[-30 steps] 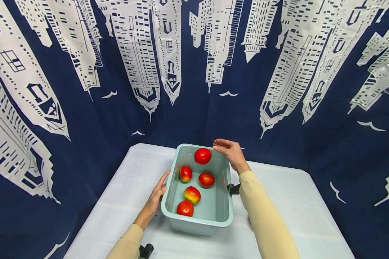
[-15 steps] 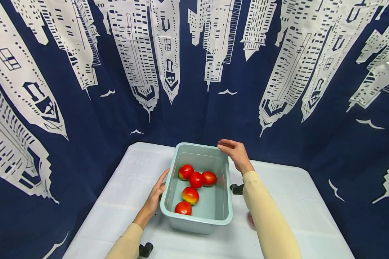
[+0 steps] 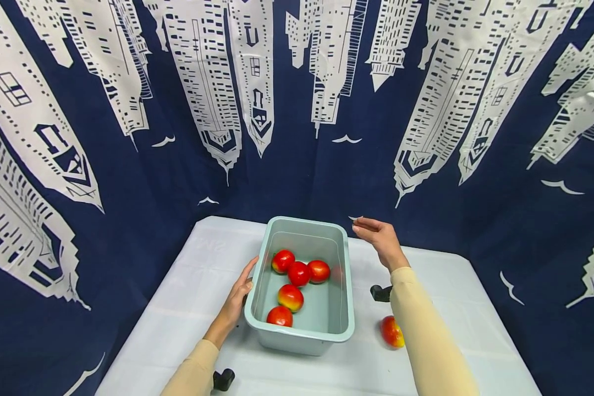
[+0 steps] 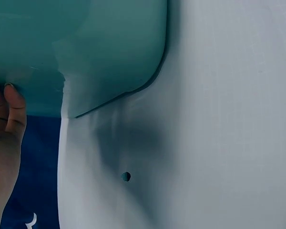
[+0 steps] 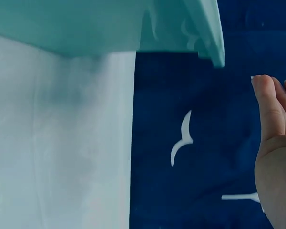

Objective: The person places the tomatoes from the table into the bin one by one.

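Note:
A pale green plastic bin stands on the white table with several red and yellow mango-like fruits on its floor. My left hand rests against the bin's left side, its fingers extended along the outer wall just below the rim. In the left wrist view, the fingertips lie against the green wall. To the right of the bin's far corner, my right hand is raised, fingers together and loosely bent, with nothing in it. Another red and yellow fruit lies on the table, partly hidden behind the right sleeve.
The white table extends on both sides of the bin. A dark blue cloth with white buildings hangs behind and beside it. Black wrist-worn devices show at both forearms.
A red fruit dropped from near the right hand into the bin and now sits among the others. The right hand moved right, away from the rim, uncovering the table fruit. The left hand stayed put.

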The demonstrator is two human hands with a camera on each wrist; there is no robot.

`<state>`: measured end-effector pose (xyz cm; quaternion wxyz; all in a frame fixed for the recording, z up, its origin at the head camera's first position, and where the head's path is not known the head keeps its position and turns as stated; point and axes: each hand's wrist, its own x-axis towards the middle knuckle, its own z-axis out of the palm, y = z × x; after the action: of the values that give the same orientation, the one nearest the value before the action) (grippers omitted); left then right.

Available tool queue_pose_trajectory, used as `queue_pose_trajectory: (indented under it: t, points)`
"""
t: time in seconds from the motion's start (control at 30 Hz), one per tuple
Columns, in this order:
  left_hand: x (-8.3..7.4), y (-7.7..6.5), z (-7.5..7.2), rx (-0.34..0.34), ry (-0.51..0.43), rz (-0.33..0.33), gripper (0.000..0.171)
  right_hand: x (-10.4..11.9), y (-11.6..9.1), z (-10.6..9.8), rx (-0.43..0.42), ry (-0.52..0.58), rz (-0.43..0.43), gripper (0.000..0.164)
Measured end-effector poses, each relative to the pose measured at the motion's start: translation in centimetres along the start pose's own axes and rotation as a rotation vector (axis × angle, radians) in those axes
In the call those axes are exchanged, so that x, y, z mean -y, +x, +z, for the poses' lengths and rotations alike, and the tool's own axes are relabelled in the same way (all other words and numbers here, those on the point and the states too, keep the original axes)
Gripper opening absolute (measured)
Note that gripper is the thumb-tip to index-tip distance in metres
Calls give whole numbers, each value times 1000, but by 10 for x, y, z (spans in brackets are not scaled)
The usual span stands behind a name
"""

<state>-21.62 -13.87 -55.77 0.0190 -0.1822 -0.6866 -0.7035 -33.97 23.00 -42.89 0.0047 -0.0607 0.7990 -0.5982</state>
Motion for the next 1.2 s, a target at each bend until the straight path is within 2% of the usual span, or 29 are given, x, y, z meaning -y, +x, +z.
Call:
queue_pose_trajectory:
  t: [0.17,0.33,0.47,0.7,0.9,1.0,1.2]
  points:
    - [0,0,-3,20,-12,1,61,0,-5,-24,6,-22,-2,62]
    - [-3,0,-2,8,-11,-1,62,10,-13,-50,-14,-15,-15,68]
    - [-4,0,-1,6,-9,2,62,5,-21,-63,-27,-45,17,70]
    - [-2,0,0,13,-13,1,62,-26,-43,-75,-10,-69,110,68]
    - [-2,-2,0,17,-17,3,61,-56,-62,-85,105,39,136,61]
    - [-3,-2,0,17,-15,6,62,-76,-72,-89,123,72,165,63]
    - [-5,-1,0,7,-15,4,62,-104,-92,-93,159,22,244,65]
